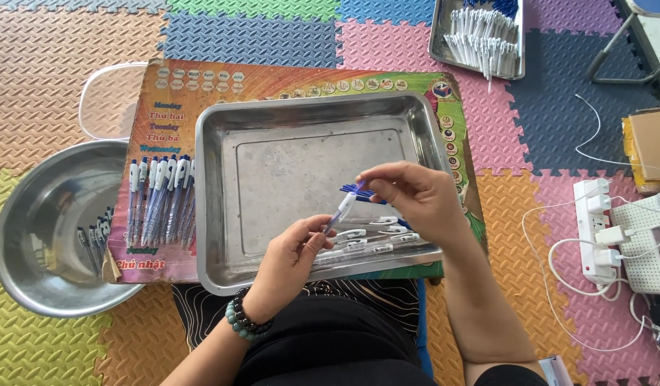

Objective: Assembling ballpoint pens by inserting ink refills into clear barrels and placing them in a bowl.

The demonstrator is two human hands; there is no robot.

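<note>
Interlocking foam floor mats [51, 64] in orange, pink, blue and green cover the floor, and on them lies a colourful printed board [287, 80] carrying a large steel tray [223, 186]. Both hands meet over the near right part of that tray. Reaching up from the near edge with a beaded bracelet on its wrist, the left hand [291, 261] has its fingers curled and its grip closed on the lower barrel of a white and blue pen [344, 206], which tilts up toward the right. From the right, with the forearm angled in and the wrist bent, the right hand [416, 196] pinches the pen's upper tip between thumb and fingertips, its grip closed on it. Loose white pen parts [369, 239] lie in the tray just beneath the hands, and a few blue refills [355, 190] show beside the right fingers. A row of assembled pens [158, 193] rests on the board left of the tray. Farther left, a round steel bowl [37, 214] holds several more pens. A smaller tray of white parts [480, 39] sits far right, and a power strip [598, 229] with white cables lies at the right.
</note>
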